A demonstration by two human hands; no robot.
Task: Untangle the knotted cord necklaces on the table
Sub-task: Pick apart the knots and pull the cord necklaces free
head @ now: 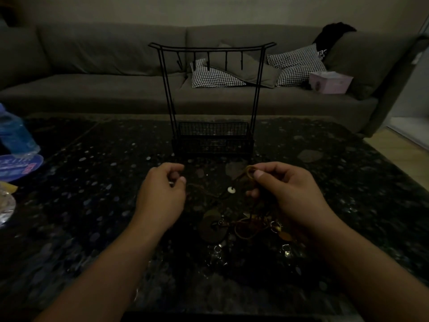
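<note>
Cord necklaces [246,225] lie in a heap on the dark speckled table [92,182], nearest the viewer and between both wrists: brown cord in loose loops, flat round pendants, small metal rings glinting below. Dim light; individual strands hard to separate by eye.

Right hand [285,191] holds a bundle of cords lifted off the heap, thumb and forefinger pinching a tan loop at the top. A dark strand runs down from it to a small white disc bead [231,189], hanging between the hands.

Left hand [162,194] has its fingers curled, tips pinched together around something small and pale; likely the far end of that strand, though this cannot be confirmed.

Risk, as judged: pulling the hands apart now could cinch the knot tighter, since the bulk is still snarled under the right hand. Thin cord may slip the pinch. Pendants could drag and scrape the polished, glassy tabletop.

Behind: black wire jewellery stand [212,94], hooked crossbar, mesh basket base. Blue plastic bottle [16,133] far left. Grey fabric sofa [92,66] beyond, with houndstooth cushions [216,77].
</note>
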